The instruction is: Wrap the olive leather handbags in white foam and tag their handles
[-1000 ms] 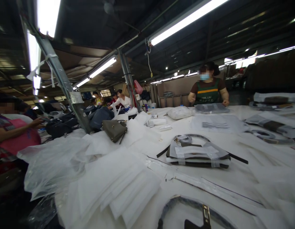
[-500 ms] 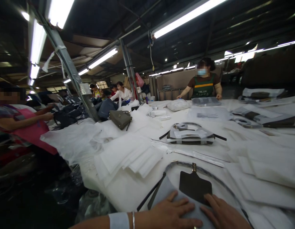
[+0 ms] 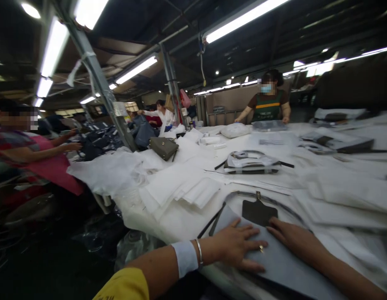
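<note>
Nearest, bottom centre: left hand (image 3: 235, 248) lies flat, palm down, fingers spread, on a grey cloth (image 3: 277, 266) at the near edge of the table (image 3: 168, 223). It grips nothing, just rests on the cloth. White band and thin bracelet at the wrist, yellow sleeve (image 3: 124, 285) lower down. Right hand (image 3: 288, 237) is just beside it, also flat and open on the same cloth, nothing held; fingertips nearly touch a dark tag (image 3: 258, 212) w/ a metal clip on top. The tag sits at the cloth's far edge, and a thin strap (image 3: 274, 202) curves round behind it.

A bit further, left of centre: fanned pile of white sheets (image 3: 181, 189). Centre, mid-table: wrapped bag (image 3: 251, 162), dark w/ clear and white wrapping, straps sticking out both sides. Further left: small olive handbag (image 3: 163, 148) on more white sheets.

Left edge: person in pink top (image 3: 52, 166), arms reaching over dark bags. Far side of the table: person in green apron (image 3: 268, 109), both hands on a flat packet.
</note>
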The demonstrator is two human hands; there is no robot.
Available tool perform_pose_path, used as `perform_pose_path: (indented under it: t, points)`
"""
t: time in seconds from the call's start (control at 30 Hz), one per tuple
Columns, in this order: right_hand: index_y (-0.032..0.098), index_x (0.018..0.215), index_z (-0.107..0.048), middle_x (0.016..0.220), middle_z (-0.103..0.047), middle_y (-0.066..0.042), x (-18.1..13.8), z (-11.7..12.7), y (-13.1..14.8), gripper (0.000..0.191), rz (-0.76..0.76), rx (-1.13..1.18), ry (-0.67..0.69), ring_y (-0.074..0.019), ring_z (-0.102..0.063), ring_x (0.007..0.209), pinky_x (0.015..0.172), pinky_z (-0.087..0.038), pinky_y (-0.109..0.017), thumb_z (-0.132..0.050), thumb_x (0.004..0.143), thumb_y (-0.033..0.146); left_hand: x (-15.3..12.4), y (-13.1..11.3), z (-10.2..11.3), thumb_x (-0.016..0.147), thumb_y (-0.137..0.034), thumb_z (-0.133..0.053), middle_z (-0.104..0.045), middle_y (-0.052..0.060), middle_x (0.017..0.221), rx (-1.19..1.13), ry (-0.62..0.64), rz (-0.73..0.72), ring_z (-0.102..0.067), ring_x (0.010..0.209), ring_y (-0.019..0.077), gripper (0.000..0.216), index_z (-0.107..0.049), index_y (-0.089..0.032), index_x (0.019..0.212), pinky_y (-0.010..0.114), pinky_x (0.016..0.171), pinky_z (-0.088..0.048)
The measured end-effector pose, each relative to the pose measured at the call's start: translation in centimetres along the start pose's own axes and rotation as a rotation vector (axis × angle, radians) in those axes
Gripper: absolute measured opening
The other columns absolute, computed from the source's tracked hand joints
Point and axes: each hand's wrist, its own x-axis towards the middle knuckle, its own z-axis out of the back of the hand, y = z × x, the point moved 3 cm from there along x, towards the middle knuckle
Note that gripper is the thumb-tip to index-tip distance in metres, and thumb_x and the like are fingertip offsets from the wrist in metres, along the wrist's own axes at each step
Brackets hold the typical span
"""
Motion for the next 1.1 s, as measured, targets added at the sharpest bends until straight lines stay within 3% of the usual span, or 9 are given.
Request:
perform_pose_path:
  t: [0.07,0.13,0.23,0.4,0.53,0.7,0.9,1.0,1.1]
  points:
    - [0.022,0.100,-0.066,0.090,-0.074,-0.009,0.1,1.3,1.4,0.030,0.005,0.016,0.035,-0.0242,-0.069,0.084,0.073,-0.045,-0.030,-0.043,0.095,0.040,0.1,0.3,-0.5,0.096,-0.065,-0.034,-0.035,0.014,0.156,-0.038,0.007,0.006,-0.033,0.144,0.0276,0.068,-0.035,-0.023,0.149,0.050,0.119,-0.016]
    - [0.019,0.099,-0.068,0.090,-0.074,-0.009,0.9,2.4,2.4,0.025,-0.021,0.042,0.098,-0.0236,-0.067,0.084,0.074,-0.045,-0.029,-0.055,0.090,0.039,0.2,0.8,-1.2,0.095,-0.066,-0.035,-0.035,0.014,0.156,-0.056,-0.002,0.012,-0.032,0.144,0.0290,0.068,-0.036,-0.024,0.149,0.051,0.118,-0.016]
    - [0.020,0.095,-0.070,0.093,-0.074,-0.006,3.0,3.5,2.7,0.024,-0.130,0.048,0.052,-0.0212,-0.066,0.087,0.078,-0.045,-0.028,-0.056,0.090,0.040,0.5,1.3,-2.3,0.094,-0.067,-0.037,-0.036,0.013,0.156,-0.054,-0.024,-0.010,-0.033,0.143,0.0299,0.069,-0.036,-0.026,0.149,0.052,0.118,-0.016]
    - [0.013,0.110,-0.068,0.105,-0.073,-0.014,6.0,2.7,2.1,0.034,-0.348,0.011,-0.067,-0.0261,-0.066,0.097,0.082,-0.045,-0.032,-0.054,0.092,0.038,0.4,1.6,-2.9,0.093,-0.068,-0.038,-0.036,0.013,0.156,-0.037,-0.040,-0.022,-0.033,0.143,0.0298,0.070,-0.035,-0.027,0.150,0.053,0.117,-0.017]
    - [0.012,0.110,-0.069,0.106,-0.073,-0.016,8.0,2.4,1.5,0.035,-0.400,0.021,-0.087,-0.0270,-0.067,0.098,0.080,-0.047,-0.031,-0.059,0.089,0.038,0.4,1.6,-2.9,0.093,-0.068,-0.039,-0.037,0.013,0.155,-0.047,-0.050,-0.020,-0.034,0.143,0.0294,0.069,-0.036,-0.028,0.149,0.053,0.117,-0.019]
    - [0.018,0.099,-0.074,0.084,-0.076,-0.004,8.0,4.0,2.3,0.024,-0.275,0.119,-0.069,-0.0215,-0.069,0.082,0.073,-0.049,-0.028,-0.062,0.086,0.034,0.5,1.7,-3.0,0.093,-0.067,-0.039,-0.039,0.014,0.154,-0.082,-0.062,-0.014,-0.036,0.142,0.0304,0.068,-0.038,-0.027,0.148,0.055,0.116,-0.019]
    - [0.024,0.108,-0.074,0.119,-0.072,-0.002,1.1,5.1,5.8,0.024,0.010,0.238,-0.109,-0.0200,-0.064,0.114,0.102,-0.046,-0.031,-0.061,0.088,0.028,0.5,1.6,-2.9,0.092,-0.064,-0.045,-0.049,0.014,0.146,-0.078,-0.111,-0.017,-0.043,0.136,0.0312,0.065,-0.043,-0.026,0.145,0.056,0.115,-0.021]
    - [0.026,0.122,-0.069,0.128,-0.067,-0.002,-2.6,3.9,7.1,0.037,0.233,0.241,-0.036,-0.0196,-0.061,0.121,0.108,-0.045,-0.034,-0.051,0.091,0.016,0.3,1.5,-2.6,0.092,-0.059,-0.050,-0.055,0.011,0.139,-0.086,-0.174,-0.043,-0.048,0.130,0.0288,0.061,-0.047,-0.025,0.142,0.053,0.117,-0.020]
    - [0.026,0.136,-0.058,0.143,-0.055,-0.005,-4.7,2.1,7.0,0.054,0.301,0.143,0.028,-0.0198,-0.052,0.132,0.112,-0.041,-0.037,-0.043,0.088,0.004,0.2,1.4,-2.5,0.091,-0.057,-0.053,-0.062,0.010,0.128,-0.100,-0.195,-0.049,-0.056,0.120,0.0269,0.053,-0.054,-0.024,0.133,0.053,0.116,-0.022]
